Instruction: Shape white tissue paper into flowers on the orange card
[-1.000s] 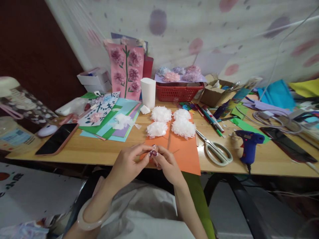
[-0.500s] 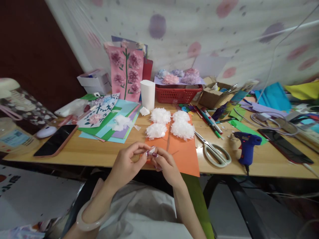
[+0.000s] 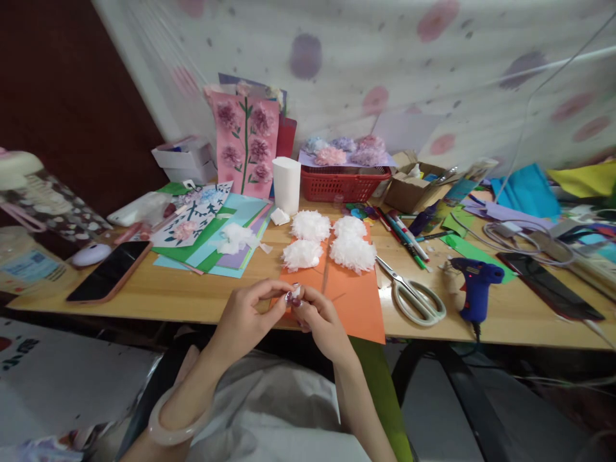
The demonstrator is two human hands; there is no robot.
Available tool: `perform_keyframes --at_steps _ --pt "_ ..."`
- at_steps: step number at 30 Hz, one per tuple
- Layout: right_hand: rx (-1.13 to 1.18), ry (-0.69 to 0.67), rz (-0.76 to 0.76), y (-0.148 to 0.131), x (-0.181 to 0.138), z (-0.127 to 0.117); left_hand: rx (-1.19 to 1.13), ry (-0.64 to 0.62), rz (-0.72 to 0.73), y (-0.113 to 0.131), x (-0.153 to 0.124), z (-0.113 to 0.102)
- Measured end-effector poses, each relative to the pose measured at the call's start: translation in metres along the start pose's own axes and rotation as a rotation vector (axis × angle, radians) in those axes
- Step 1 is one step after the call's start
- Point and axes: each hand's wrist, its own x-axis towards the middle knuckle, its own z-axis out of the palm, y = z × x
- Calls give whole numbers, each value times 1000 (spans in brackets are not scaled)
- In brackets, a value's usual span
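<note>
Between my fingertips is a small piece of white tissue paper, partly covered by the fingers. My left hand pinches it from the left, thumb against forefinger. From the other side my right hand grips the same piece, its fingers curled under. Both hands are just above the near edge of an orange paper sheet. Several fluffy white paper pompoms rest on that sheet, beyond my hands. A loose crumpled heap of white tissue lies on coloured papers to the left.
Scissors and a blue glue gun lie on the right, near a phone and cables. Another phone is at left. A white roll stands before the red basket. Pens lie right of the pompoms.
The fingertips have shifted slightly on the white tissue piece, the right thumb moving a little inward. The view has tilted marginally; the things on the table stay in place.
</note>
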Motion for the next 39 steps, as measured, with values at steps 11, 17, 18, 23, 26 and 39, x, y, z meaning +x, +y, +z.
perform_keyframes --at_steps 11,17,18,23,26,39 --pt "-38 45 -7 3 0 -1 43 73 -44 1 -2 4" --pt "-30 38 -16 6 -1 0 91 67 -2 2 -3 5" --pt "-21 31 -13 5 0 0 92 65 -2 2 -3 5" --pt "-49 31 3 3 0 -1 82 94 -49 2 -1 4" --pt "-80 42 -17 3 0 -1 96 90 -39 1 -2 3" --pt "-229 57 -91 5 0 -2 161 132 -19 -1 -1 0"
